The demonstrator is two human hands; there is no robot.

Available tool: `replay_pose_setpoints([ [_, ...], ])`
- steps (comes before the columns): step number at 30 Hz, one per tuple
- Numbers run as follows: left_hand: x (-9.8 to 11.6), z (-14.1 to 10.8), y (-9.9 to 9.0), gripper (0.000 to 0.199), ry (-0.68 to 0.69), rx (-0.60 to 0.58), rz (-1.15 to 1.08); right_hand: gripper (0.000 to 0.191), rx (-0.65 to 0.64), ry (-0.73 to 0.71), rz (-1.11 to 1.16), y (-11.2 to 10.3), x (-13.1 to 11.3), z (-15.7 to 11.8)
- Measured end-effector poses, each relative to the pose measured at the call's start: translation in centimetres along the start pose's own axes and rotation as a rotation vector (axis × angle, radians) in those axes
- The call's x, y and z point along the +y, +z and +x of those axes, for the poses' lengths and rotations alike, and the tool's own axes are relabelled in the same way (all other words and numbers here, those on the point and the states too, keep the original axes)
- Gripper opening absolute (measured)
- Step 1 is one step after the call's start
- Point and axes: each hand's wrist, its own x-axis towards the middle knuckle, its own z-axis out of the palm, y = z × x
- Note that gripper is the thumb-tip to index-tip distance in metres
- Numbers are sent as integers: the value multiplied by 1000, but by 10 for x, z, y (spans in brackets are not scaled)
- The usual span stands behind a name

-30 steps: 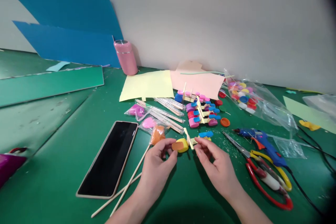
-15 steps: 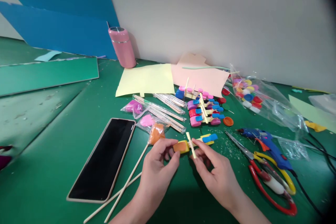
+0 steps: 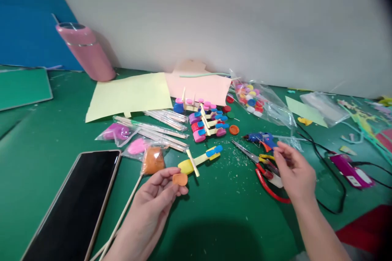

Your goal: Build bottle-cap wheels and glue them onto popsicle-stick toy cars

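Between the thumb and fingers of my left hand (image 3: 161, 195) is a small orange piece (image 3: 180, 179). Just beyond it lies a yellow stick piece (image 3: 200, 160) with blue parts at its far end and a pale stick across it. My right hand (image 3: 295, 171) is over the handle end of the blue glue gun (image 3: 260, 138), thumb and fingers bent toward each other; whether it touches the gun I cannot make out. Red-handled scissors (image 3: 269, 183) and yellow-handled pliers lie beside it. Several similar stick pieces (image 3: 208, 124) stand in a row farther back.
A phone (image 3: 73, 208) lies at the left, near wooden sticks and an orange packet (image 3: 153, 161). Behind are wrapped sticks (image 3: 153, 132), yellow paper (image 3: 131, 94), a pink bottle (image 3: 88, 53) and a bag of coloured caps (image 3: 254, 100). Black cables run around a purple box (image 3: 350, 171) at the right.
My right hand has left the yellow stick piece and moved right to the glue gun. The orange piece is now apart from the yellow end, in my left hand. The view has turned right.
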Motion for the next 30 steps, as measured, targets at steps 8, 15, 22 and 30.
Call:
replay_pose_setpoints([
  [8, 4, -3, 6, 16, -43, -32, -50, 42, -125, 96, -135, -12, 33, 28],
  [15, 1, -10, 4, 13, -16, 10, 16, 32, -281, 186, -122, -3, 45, 45],
  [22, 0, -15, 4, 14, 99, 93, 138, 19, -266, 311, -52, -21, 46, 51],
  [30, 7, -5, 12, 29, 196, 36, 319, 20, -584, 546, 690, -54, 19, 6],
])
